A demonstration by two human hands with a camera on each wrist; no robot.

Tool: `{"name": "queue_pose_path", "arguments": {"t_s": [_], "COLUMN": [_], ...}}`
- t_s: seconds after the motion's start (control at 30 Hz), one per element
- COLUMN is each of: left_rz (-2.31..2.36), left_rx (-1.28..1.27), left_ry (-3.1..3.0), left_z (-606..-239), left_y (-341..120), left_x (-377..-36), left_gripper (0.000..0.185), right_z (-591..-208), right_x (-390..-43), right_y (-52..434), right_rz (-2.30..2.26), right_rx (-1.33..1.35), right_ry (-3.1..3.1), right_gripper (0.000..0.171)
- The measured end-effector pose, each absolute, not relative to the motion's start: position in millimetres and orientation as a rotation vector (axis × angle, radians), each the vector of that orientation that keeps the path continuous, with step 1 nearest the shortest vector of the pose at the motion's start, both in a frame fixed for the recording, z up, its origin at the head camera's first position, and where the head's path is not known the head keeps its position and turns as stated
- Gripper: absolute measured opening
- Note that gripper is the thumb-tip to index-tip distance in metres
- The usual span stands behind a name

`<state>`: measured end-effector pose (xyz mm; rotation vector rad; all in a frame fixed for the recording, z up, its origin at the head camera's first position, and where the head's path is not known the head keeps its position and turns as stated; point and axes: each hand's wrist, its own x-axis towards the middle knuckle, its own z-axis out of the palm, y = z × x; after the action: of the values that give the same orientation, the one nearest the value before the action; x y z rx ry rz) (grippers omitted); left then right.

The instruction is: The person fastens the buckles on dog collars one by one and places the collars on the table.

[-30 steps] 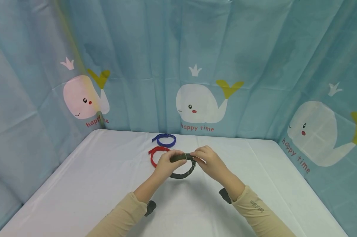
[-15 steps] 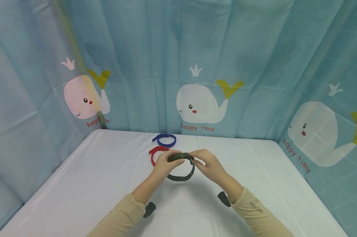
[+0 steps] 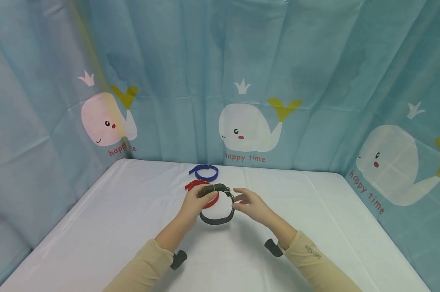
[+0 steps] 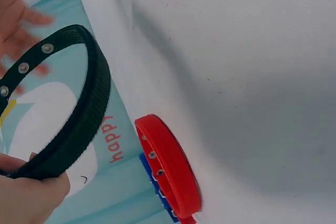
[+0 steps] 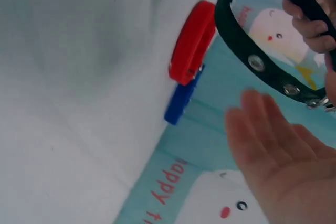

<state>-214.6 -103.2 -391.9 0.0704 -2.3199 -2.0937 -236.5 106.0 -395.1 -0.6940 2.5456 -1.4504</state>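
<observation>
A dark green buckled collar (image 3: 216,222) is closed into a loop and held up over the white table. My left hand (image 3: 189,206) pinches its upper strap between thumb and fingers. In the left wrist view the collar (image 4: 79,142) shows a ribbed band with metal eyelets. The metal buckle (image 3: 227,189) is at the loop's upper right. My right hand (image 3: 254,207) is beside that buckle end, fingertips right at the loop's edge. In the right wrist view this right hand (image 5: 278,150) has loosely extended, blurred fingers, with a gap to the strap.
Behind the held loop a red collar (image 3: 211,202) lies on the table (image 3: 296,227), partly hidden by my left hand. A blue collar (image 3: 207,179) lies farther back. A blue curtain (image 3: 190,121) with whale prints stands along the table's back and sides.
My left hand has moved slightly left with the green collar. My right hand has come off the buckle end, and its fingers have loosened. The red and blue collars stay put.
</observation>
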Motion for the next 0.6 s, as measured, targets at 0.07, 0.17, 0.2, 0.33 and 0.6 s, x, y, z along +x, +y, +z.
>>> {"name": "queue_pose_path", "arguments": {"t_s": [0.07,0.17,0.2,0.33,0.6], "left_rz": [-2.131,-2.176,-2.178,-2.188,-2.197], "left_rx": [0.098,0.117,0.131,0.15,0.204], "left_ry": [-2.281,-2.237,-2.235,-2.222,-2.199], "left_z": [-392.7,-393.5,-393.7,-395.3,-400.1], "left_y": [-105.9,-109.0,-109.9,-114.5,-129.2], "left_x": [-215.6,-216.2,-216.1,-216.1,-213.5], "left_gripper": [0.035,0.036,0.037,0.037,0.037], "right_z": [-398.4,-404.0,-406.1,-412.2,-417.8], "right_x": [-238.1,-239.0,-239.2,-240.6,-245.1], "right_y": [103.9,99.2,97.5,91.9,86.3], "right_rz": [-1.437,-1.46,-1.475,-1.551,-1.602], "right_rx": [-0.544,-0.454,-0.443,-0.408,-0.369], "right_ry": [2.416,2.288,2.267,2.218,2.159], "right_gripper": [0.052,0.046,0.044,0.035,0.032]}}
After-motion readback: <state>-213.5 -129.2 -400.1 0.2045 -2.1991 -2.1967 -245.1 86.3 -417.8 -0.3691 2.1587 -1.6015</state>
